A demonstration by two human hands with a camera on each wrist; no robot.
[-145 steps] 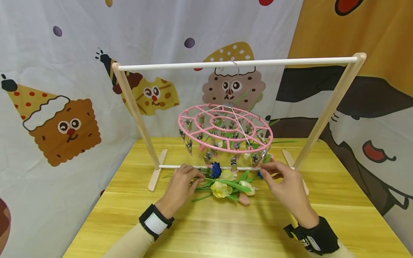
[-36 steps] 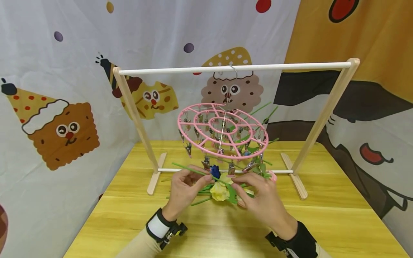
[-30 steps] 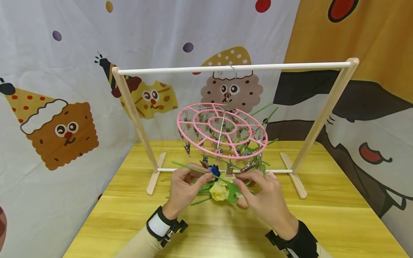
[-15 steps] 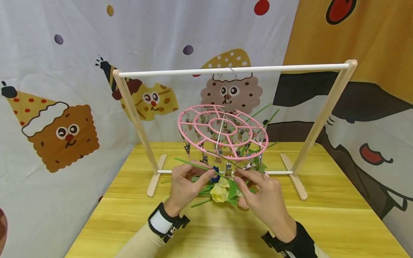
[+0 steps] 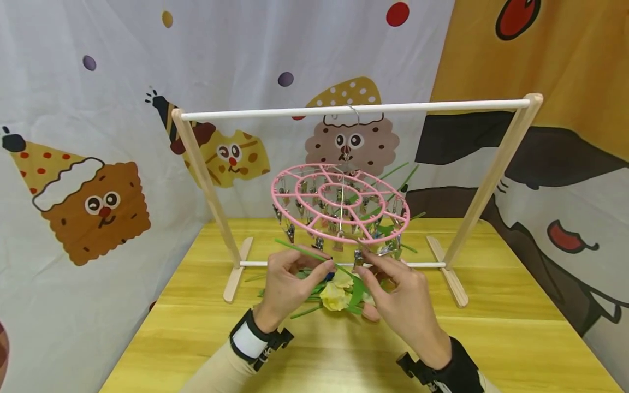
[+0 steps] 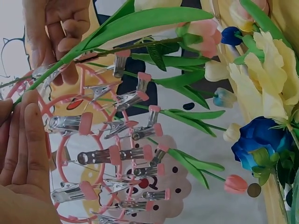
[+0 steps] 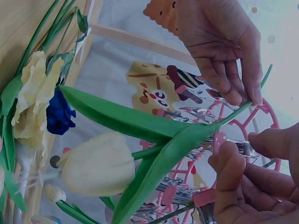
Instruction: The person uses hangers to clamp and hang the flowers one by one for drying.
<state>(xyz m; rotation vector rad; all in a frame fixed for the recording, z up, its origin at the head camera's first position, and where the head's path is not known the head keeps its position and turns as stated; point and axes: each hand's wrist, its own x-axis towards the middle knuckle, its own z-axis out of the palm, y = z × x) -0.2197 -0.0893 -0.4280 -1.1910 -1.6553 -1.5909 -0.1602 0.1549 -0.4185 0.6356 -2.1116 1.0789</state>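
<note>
My left hand [image 5: 293,281] pinches the green stem [image 5: 307,251] of a white tulip [image 7: 98,163] between thumb and fingertips, in front of a pink round clip hanger [image 5: 275,202]. Its leaves [image 7: 126,119] spread below the hanger. My right hand [image 5: 403,289] has thumb and index finger at a metal clip [image 5: 358,257] on the hanger's front edge. The right wrist view shows that clip's pink tip [image 7: 219,141] close beside the stem, right at my right fingertips [image 7: 231,151]. Several flowers hang from other clips, among them a pink tulip [image 6: 235,184].
The hanger hooks over the white top bar [image 5: 275,113] of a wooden stand [image 5: 206,180]. Below it on the table [image 5: 314,349] lie loose flowers, including a yellow flower [image 5: 334,297] and a blue rose [image 6: 259,142]. A printed curtain [image 5: 147,71] hangs behind.
Earlier my hands were apart over the flowers; since then the tulip has been lifted. In the last half second both hands shifted slightly, the hanger turned a little, and my right fingers came onto the clip.
</note>
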